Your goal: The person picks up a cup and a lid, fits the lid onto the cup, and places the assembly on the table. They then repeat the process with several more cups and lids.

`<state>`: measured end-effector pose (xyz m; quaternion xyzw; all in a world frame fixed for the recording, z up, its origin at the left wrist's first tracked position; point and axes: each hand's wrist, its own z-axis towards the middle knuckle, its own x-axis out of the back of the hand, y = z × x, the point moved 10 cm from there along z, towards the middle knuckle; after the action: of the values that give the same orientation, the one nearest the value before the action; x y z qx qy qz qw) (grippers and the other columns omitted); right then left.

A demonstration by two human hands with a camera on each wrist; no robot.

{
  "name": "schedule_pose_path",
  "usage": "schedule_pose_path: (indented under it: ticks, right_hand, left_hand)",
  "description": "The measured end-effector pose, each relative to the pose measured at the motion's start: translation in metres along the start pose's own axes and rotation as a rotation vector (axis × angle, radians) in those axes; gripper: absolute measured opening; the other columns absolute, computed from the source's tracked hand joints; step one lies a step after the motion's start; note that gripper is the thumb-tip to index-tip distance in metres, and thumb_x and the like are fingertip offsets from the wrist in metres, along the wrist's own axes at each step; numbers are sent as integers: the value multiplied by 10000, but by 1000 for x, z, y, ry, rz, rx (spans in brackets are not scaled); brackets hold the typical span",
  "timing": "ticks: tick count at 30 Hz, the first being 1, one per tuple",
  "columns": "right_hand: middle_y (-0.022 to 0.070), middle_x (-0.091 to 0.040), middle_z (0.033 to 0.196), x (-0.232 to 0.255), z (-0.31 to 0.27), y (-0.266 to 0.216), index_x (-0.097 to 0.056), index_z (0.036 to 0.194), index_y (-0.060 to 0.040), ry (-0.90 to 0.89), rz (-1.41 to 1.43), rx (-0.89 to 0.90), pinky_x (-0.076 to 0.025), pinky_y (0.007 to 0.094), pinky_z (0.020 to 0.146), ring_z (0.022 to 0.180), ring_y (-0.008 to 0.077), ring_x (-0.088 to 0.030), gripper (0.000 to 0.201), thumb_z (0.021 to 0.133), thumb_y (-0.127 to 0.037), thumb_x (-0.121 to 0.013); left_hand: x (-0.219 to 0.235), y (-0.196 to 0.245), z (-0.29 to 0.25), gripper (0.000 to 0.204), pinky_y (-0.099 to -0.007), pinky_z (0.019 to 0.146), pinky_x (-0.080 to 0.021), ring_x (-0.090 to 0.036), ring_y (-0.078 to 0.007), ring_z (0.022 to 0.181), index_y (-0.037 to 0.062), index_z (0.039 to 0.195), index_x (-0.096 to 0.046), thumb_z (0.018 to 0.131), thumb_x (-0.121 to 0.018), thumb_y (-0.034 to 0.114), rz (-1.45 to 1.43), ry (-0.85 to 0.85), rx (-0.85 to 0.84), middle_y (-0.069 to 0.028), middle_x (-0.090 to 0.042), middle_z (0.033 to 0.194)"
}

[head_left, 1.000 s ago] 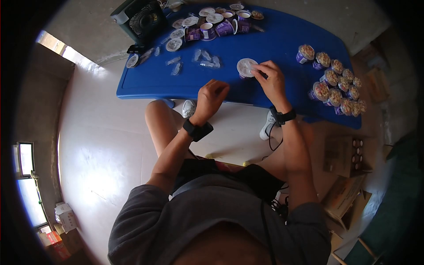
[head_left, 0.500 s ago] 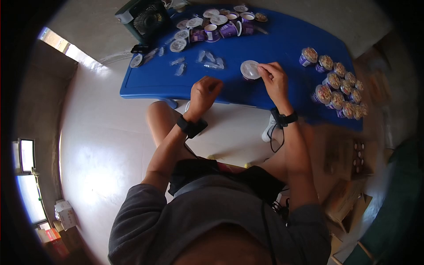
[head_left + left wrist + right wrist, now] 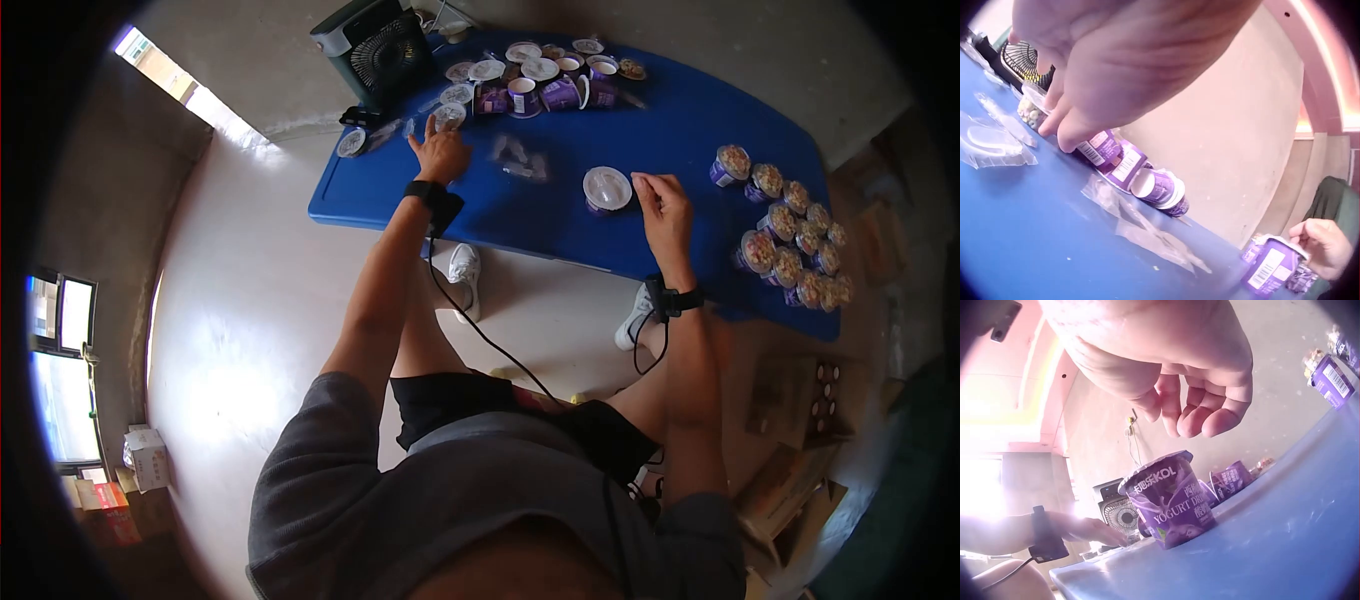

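A purple yogurt cup (image 3: 606, 192) stands upright at the table's front middle, a clear, whitish piece lying on its pale lid. Beside the cup's right edge, my right hand (image 3: 664, 205) hovers with loosely curled fingers and nothing in them; the right wrist view shows it just above the cup. My left hand (image 3: 441, 157) reaches over the table's left part. Its fingertips are right at a clear, round tub of cereal (image 3: 1030, 114), partly hidden by the fingers. Clear-wrapped plastic spoons (image 3: 997, 139) lie close to that hand.
At the back lie purple cups (image 3: 523, 98) and more round tubs (image 3: 487, 70). Several cups topped with cereal tubs (image 3: 758, 252) stand along the right edge. A fan (image 3: 385, 58) is at the back left corner. Wrapped spoons (image 3: 520, 163) lie mid-table.
My left hand has moved forward and left, from near the table's front edge to the cereal tub, its fingers extending. My right hand has come off the cup's lid to its right side.
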<state>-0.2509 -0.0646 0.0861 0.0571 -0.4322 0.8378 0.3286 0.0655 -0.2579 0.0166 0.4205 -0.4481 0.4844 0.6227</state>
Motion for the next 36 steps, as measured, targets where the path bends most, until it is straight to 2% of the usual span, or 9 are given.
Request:
schedule_pose_path:
  ticks: [4,6,8,10,16,22,24,27,36]
  right_hand:
    - [49,-600,807,4,0,1,-690,949,-26,19,6,-37,-420,255,549,647,131,-538,155,900,-161,-631]
    - [44,-599,804,9,1,-1,-690,943,-26,59,10,-32,-418,255,557,636,130,-527,155,907,-160,-622]
    - [50,-604,834,11,2,-7,-690,955,-30,62,37,-13,-427,254,572,661,136,-541,150,896,-157,-636]
    - [56,-610,864,11,3,-14,-689,966,-34,65,59,10,-437,253,586,685,142,-556,150,885,-154,-649]
    - [122,-565,1127,3,2,-60,-550,1253,-73,55,79,209,-518,288,720,948,213,-599,519,790,-188,-754]
    - [129,-534,1151,9,5,-13,-516,1255,-32,103,295,-24,-530,292,750,1002,216,-586,575,772,-211,-772]
    - [129,-535,1130,18,5,-3,-542,1210,-16,115,207,-68,-518,307,756,1001,216,-583,540,778,-250,-765]
    - [143,-556,1125,1,6,16,-572,1164,4,-63,44,-162,-487,367,814,1015,255,-578,563,758,-331,-771]
    - [179,-598,1066,-26,-1,12,-572,1146,14,-138,-47,10,-467,388,850,990,317,-584,564,739,-314,-783]
  left_hand:
    - [19,-4,-4,564,-648,1046,-176,-346,-202,1340,127,1323,-504,797,-653,264,-192,16,7,-22,-414,1429]
    - [47,6,-18,519,-539,1046,-285,-472,-229,1235,151,1276,-563,781,-689,243,-201,114,-11,-43,-500,1355]
    - [63,20,-28,431,-407,1009,-378,-541,-241,1148,96,1208,-612,809,-700,232,-914,79,-118,-81,-602,1213]
    - [72,57,-60,347,-336,983,-415,-573,-235,1101,23,1135,-639,865,-665,239,-1512,-211,86,-100,-647,1113]
    - [84,164,-123,387,-426,1093,-327,-491,-253,1223,-22,1202,-577,935,-563,258,-2021,-737,-52,-124,-570,1254]
    - [75,181,-133,414,-421,1071,-353,-486,-276,1229,-27,1243,-538,933,-577,245,-2081,-715,63,-132,-525,1310]
    - [56,151,-117,383,-388,1041,-391,-508,-265,1207,-33,1243,-534,943,-564,203,-1851,-460,57,-140,-540,1287]
    - [24,135,-116,360,-360,995,-433,-543,-248,1161,-48,1235,-534,958,-533,183,-1771,-439,106,-136,-565,1243]
    - [-15,147,-115,358,-325,897,-476,-596,-215,1035,-34,1218,-550,959,-527,213,-1629,-416,128,-129,-603,1152]
